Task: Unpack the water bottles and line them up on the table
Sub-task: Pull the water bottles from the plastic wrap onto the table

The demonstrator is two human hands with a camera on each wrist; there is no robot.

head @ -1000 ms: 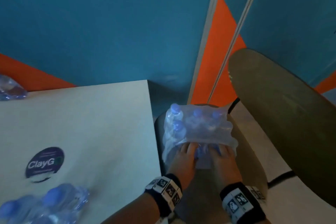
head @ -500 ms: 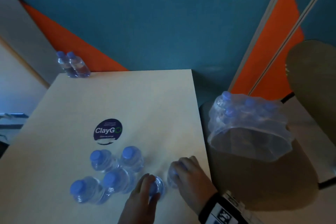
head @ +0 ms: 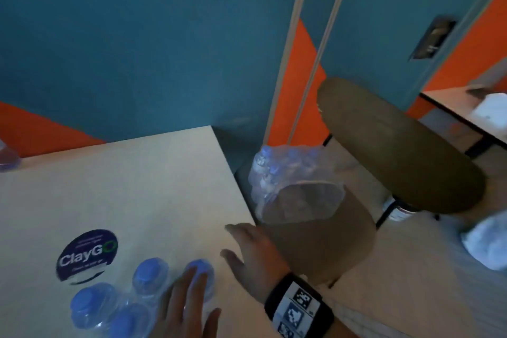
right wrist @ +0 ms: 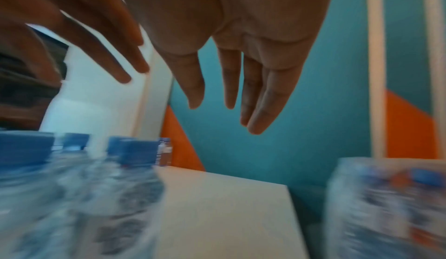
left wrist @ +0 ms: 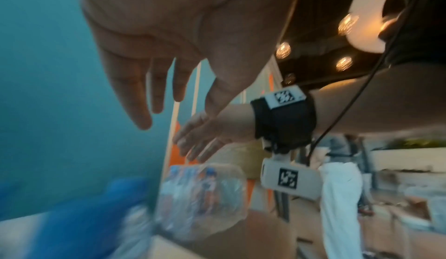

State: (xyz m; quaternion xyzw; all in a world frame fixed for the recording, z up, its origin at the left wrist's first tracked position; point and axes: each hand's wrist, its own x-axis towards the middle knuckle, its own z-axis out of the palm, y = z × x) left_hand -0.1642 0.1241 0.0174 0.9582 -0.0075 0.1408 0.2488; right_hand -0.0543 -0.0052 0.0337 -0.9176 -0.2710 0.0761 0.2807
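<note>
Several clear water bottles with blue caps (head: 148,276) stand in a cluster at the near left of the pale table (head: 137,186). My left hand (head: 183,307) hovers over them, fingers straight, holding nothing. My right hand (head: 252,252) is open above the table's right edge, between the cluster and the torn plastic pack of bottles (head: 290,181) on the chair seat (head: 329,244). In the left wrist view both palms are empty, with the left hand (left wrist: 154,95) over the pack (left wrist: 202,200). The right wrist view shows straight fingers (right wrist: 255,110) above the bottles (right wrist: 130,164).
Another bottle (head: 8,159) stands at the table's far left by the teal and orange wall. The chair's brown backrest (head: 397,151) rises right of the pack. A round logo sticker (head: 87,254) lies on the table. A second table (head: 466,110) is far right.
Both hands have let go of the two bottles they set down in the cluster and have lifted, open. The right hand has drifted toward the table's right edge.
</note>
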